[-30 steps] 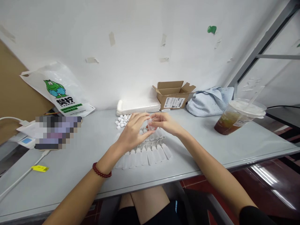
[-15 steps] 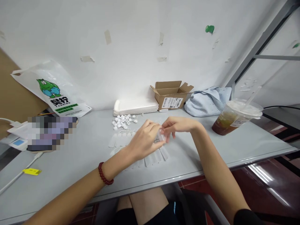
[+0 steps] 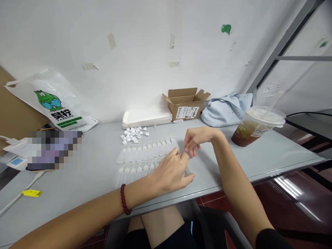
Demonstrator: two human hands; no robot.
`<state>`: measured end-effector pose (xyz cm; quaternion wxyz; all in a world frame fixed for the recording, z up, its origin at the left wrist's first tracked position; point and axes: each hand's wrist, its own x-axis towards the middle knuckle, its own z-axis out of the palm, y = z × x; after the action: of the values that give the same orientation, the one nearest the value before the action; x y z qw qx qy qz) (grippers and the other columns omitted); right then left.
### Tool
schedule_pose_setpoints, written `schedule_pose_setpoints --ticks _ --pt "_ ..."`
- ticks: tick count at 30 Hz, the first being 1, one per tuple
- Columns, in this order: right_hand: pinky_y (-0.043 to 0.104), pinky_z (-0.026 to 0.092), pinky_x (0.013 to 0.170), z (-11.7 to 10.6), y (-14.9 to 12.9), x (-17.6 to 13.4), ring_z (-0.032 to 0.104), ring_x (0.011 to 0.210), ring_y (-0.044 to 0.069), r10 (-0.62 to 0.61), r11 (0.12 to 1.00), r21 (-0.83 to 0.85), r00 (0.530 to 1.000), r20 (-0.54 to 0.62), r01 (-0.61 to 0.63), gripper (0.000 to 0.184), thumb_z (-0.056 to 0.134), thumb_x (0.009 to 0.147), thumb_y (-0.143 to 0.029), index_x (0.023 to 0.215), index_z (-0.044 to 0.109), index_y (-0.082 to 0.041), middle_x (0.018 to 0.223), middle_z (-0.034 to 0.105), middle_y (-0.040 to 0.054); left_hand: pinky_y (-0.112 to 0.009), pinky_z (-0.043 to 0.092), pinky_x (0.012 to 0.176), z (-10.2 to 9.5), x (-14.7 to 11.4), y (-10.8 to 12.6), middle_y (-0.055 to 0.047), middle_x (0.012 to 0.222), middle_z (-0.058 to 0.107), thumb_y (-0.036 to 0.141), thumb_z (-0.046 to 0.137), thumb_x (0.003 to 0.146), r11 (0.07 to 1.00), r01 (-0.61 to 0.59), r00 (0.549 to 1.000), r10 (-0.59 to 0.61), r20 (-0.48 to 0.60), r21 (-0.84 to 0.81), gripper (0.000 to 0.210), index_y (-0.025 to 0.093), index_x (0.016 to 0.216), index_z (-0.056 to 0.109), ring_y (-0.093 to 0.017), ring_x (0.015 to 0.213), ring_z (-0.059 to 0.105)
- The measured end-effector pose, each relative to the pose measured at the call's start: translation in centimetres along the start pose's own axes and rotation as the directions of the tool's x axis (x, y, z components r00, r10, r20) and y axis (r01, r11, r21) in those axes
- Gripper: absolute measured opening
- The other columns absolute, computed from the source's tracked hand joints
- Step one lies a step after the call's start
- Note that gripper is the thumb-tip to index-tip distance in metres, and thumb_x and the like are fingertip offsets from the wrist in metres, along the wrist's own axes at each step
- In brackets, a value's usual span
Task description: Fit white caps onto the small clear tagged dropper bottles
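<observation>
Left hand (image 3: 171, 171), red bead bracelet (image 3: 125, 199) at the wrist: lies palm down, fingers bent, thumb spread apart from them; whether anything is gripped beneath cannot be told. Right hand (image 3: 199, 138): farther from the front edge, fingers curled downward close to those of the left; whether it pinches anything cannot be told. Translucent tubes with thin white loops at their necks, two rows: front row (image 3: 131, 176) runs toward the front edge of the table (image 3: 90, 155), its right part covered by the left hand; rear row (image 3: 138, 154) lies behind it. White caps (image 3: 133, 133), one loose cluster, between rear row and back edge. Along the back edge, left to right: printed plastic bag (image 3: 63, 100) at the left, stacked white trays (image 3: 146, 117), open cardboard box (image 3: 188, 109), pale blue cloth bag (image 3: 223, 112). Lidded drink cup (image 3: 249, 129), tilted in view, toward the right edge.
</observation>
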<state>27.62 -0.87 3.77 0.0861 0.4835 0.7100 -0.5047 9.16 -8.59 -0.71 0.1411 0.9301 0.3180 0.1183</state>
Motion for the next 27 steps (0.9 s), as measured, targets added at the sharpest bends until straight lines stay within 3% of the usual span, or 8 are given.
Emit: schedule_pose_setpoints --ticks 9,13,15,16,18,20,22,27 --pt "0.023 0.044 0.056 0.2 0.3 1.0 0.068 0.067 0.017 -0.039 0.998 0.042 0.998 -0.040 0.040 0.023 0.065 0.071 -0.035 0.066 0.067 -0.012 0.071 0.073 0.0080 -0.039 0.048 0.077 0.1 -0.2 -0.6 -0.011 0.078 0.062 0.032 0.054 0.081 0.977 -0.088 0.995 0.094 -0.025 0.197 0.022 0.011 0.081 0.061 -0.028 0.090 0.051" --pt "0.024 0.046 0.058 0.0 0.4 1.6 0.069 0.070 0.018 -0.079 0.993 0.059 0.959 -0.272 0.098 0.020 0.061 0.076 -0.030 0.069 0.066 -0.013 0.076 0.073 0.0091 -0.041 0.048 0.082 -0.8 -0.1 -1.2 -0.012 0.085 0.065 0.038 0.055 0.082 0.986 -0.082 0.994 0.092 -0.062 0.148 0.029 0.011 0.086 0.064 -0.029 0.092 0.052" --pt "0.025 0.047 0.060 -0.3 0.8 2.2 0.068 0.072 0.019 -0.061 0.996 0.020 0.867 -0.494 0.081 0.014 0.059 0.079 -0.024 0.077 0.067 -0.012 0.080 0.073 0.0102 -0.040 0.048 0.084 -1.6 0.4 -2.8 -0.011 0.090 0.067 0.033 0.051 0.084 0.994 -0.021 0.990 0.036 -0.138 0.109 0.027 0.011 0.092 0.066 -0.028 0.094 0.054" --pt "0.027 0.048 0.063 -0.6 1.2 2.7 0.068 0.074 0.019 -0.056 0.998 -0.023 0.785 -0.617 0.052 0.014 0.057 0.080 -0.021 0.083 0.067 -0.012 0.083 0.073 0.0108 -0.040 0.049 0.084 -2.0 0.8 -4.0 -0.011 0.092 0.068 0.029 0.049 0.084 0.995 0.039 0.983 -0.021 -0.185 0.094 0.026 0.011 0.093 0.066 -0.027 0.096 0.055" --pt "0.031 0.049 0.074 -1.1 2.2 3.9 0.066 0.083 0.021 -0.093 0.988 -0.144 0.559 -0.824 -0.048 0.020 0.055 0.082 -0.017 0.097 0.066 -0.011 0.091 0.072 0.0119 -0.039 0.049 0.086 -2.8 1.8 -6.9 -0.010 0.094 0.070 0.021 0.045 0.084 0.974 0.214 0.946 -0.187 -0.265 0.075 0.027 0.012 0.092 0.069 -0.027 0.100 0.057" --pt "0.034 0.046 0.086 -1.4 3.4 5.4 0.062 0.100 0.025 -0.180 0.959 -0.251 0.402 -0.898 -0.132 0.030 0.052 0.082 -0.014 0.111 0.062 -0.010 0.109 0.067 0.0141 -0.039 0.046 0.093 -3.3 3.1 -10.2 -0.011 0.099 0.071 0.013 0.042 0.081 0.931 0.357 0.910 -0.327 -0.255 0.081 0.032 0.011 0.097 0.070 -0.026 0.101 0.060" --pt "0.035 0.043 0.092 -1.6 4.5 6.8 0.055 0.113 0.027 -0.251 0.920 -0.341 0.379 -0.891 -0.193 0.039 0.048 0.082 -0.008 0.120 0.058 -0.009 0.122 0.061 0.0165 -0.035 0.043 0.099 -3.4 4.3 -13.1 -0.011 0.108 0.070 0.007 0.040 0.078 0.899 0.434 0.881 -0.407 -0.243 0.065 0.040 0.010 0.105 0.069 -0.024 0.107 0.060" --pt "0.037 0.038 0.096 -1.4 5.9 9.3 0.045 0.119 0.026 -0.354 0.835 -0.492 0.444 -0.823 -0.247 0.052 0.039 0.081 -0.001 0.130 0.050 -0.013 0.133 0.052 0.0125 -0.029 0.045 0.095 -2.9 6.3 -16.2 -0.009 0.108 0.071 0.000 0.041 0.067 0.897 0.441 0.883 -0.424 -0.199 0.044 0.049 0.013 0.105 0.070 -0.021 0.106 0.063"
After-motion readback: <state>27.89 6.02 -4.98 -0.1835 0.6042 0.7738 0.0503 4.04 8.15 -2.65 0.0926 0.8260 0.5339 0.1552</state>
